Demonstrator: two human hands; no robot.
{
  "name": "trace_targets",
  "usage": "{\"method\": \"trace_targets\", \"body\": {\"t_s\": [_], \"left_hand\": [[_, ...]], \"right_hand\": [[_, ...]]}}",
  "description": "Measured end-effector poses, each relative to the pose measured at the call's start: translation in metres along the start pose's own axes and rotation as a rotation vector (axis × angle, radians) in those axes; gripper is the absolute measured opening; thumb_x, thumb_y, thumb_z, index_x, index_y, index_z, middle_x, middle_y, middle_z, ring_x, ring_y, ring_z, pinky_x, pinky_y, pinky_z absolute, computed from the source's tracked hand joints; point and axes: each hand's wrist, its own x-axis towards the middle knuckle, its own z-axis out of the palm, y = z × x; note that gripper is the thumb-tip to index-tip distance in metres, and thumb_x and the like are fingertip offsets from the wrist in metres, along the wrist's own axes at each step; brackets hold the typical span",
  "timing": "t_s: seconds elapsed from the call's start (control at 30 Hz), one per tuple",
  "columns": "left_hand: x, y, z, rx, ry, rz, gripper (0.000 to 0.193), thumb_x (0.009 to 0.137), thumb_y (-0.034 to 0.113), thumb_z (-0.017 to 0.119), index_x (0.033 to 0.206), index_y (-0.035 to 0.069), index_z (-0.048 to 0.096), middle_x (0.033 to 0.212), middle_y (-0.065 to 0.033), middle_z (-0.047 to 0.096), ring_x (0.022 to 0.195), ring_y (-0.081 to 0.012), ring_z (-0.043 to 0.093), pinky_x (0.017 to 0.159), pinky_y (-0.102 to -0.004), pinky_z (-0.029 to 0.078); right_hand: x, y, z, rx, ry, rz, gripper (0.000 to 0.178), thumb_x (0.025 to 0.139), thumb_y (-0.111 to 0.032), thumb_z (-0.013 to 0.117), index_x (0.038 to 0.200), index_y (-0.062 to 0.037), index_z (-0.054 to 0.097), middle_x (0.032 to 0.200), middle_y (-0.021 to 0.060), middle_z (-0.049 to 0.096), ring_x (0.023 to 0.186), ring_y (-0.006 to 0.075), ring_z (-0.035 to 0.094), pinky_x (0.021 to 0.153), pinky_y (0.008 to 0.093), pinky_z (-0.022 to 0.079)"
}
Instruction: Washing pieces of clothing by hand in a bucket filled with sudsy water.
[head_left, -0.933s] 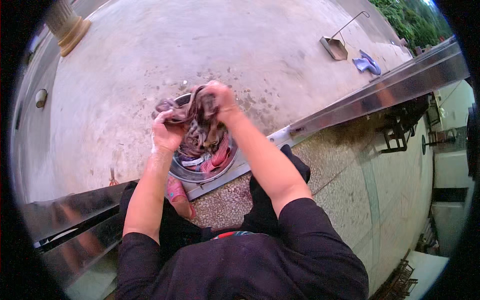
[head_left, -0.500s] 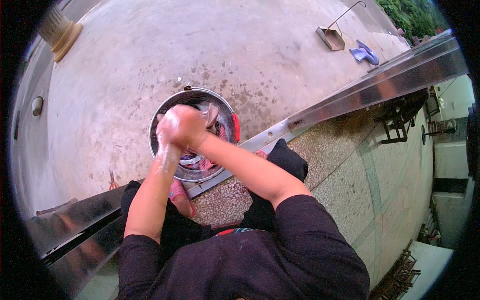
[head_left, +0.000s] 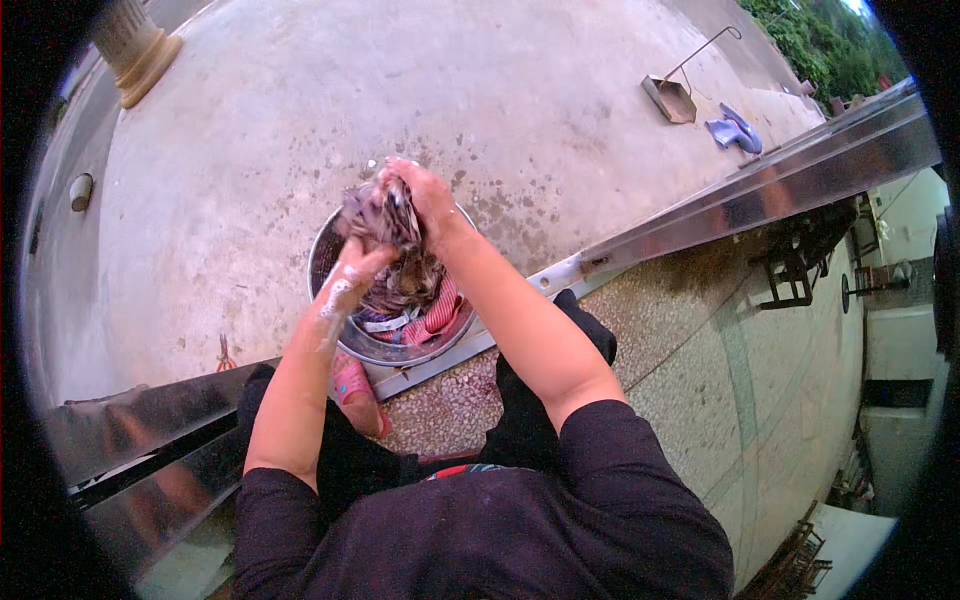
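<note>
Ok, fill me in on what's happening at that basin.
A person squats over a round metal basin on the wet concrete ground. Both hands grip a dark wet cloth, bunched above the basin: the right hand on top, the soapy left hand beneath. More laundry, including a red striped piece, lies in the basin. A dustpan sits farther off.

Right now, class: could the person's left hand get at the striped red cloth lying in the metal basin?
Probably yes: the left hand is just above the striped red cloth, nothing between, though it grips dark wet cloth.

Both bare forearms reach forward, the soapy left hand [head_left: 358,268] and right hand [head_left: 425,195] closed in a grip, close together.
</note>
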Motion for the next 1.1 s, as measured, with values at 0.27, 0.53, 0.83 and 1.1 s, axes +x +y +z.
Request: {"method": "trace_targets", "body": {"t_s": [0.27, 0.53, 0.83, 1.1], "left_hand": [[0.026, -0.035, -0.026, -0.214, 0.038, 0.244, 0.029, 0.076, 0.012, 0.053, 0.103, 0.000, 0.056, 0.104, -0.0072, 0.057, 0.095, -0.0165, 0.054, 0.085, -0.0303, 0.042], [0.031, -0.015, -0.062, -0.917, 0.204, 0.110, 0.030, 0.084, 0.018, 0.044, 0.107, 0.001, 0.051, 0.106, -0.0115, 0.057, 0.100, -0.0267, 0.053, 0.090, -0.0420, 0.040], [-0.002, -0.098, -0.052, -0.739, 0.138, 0.210, 0.037, 0.083, 0.040, 0.044, 0.102, 0.009, 0.056, 0.100, -0.0054, 0.058, 0.091, -0.0212, 0.056, 0.078, -0.0370, 0.046], [0.014, -0.070, -0.019, -0.643, -0.001, 0.175, 0.043, 0.084, 0.031, 0.028, 0.116, 0.008, 0.045, 0.115, -0.0084, 0.050, 0.107, -0.0256, 0.046, 0.092, -0.0377, 0.037]], "right_hand": [[-0.016, -0.020, -0.001, -0.466, -0.342, -0.020, 0.046, 0.079, -0.032, 0.055, 0.113, -0.0008, 0.046, 0.105, 0.0063, 0.053, 0.098, 0.0119, 0.047, 0.084, 0.0281, 0.039], [-0.013, -0.013, -0.037, -0.855, -0.257, -0.262, 0.022, 0.061, -0.014, 0.058, 0.079, -0.0006, 0.057, 0.078, 0.0085, 0.062, 0.071, 0.0196, 0.059, 0.064, 0.0300, 0.046], [-0.097, 0.049, 0.065, -1.143, -0.395, -0.823, 0.021, 0.060, -0.029, 0.059, 0.076, -0.0145, 0.061, 0.066, 0.0092, 0.058, 0.064, 0.0266, 0.058, 0.061, 0.0393, 0.047], [-0.047, 0.049, 0.035, -1.373, -0.002, -0.811, 0.019, 0.064, -0.029, 0.057, 0.060, -0.0110, 0.053, 0.063, 0.0119, 0.055, 0.059, 0.0295, 0.057, 0.053, 0.0416, 0.044]]}}
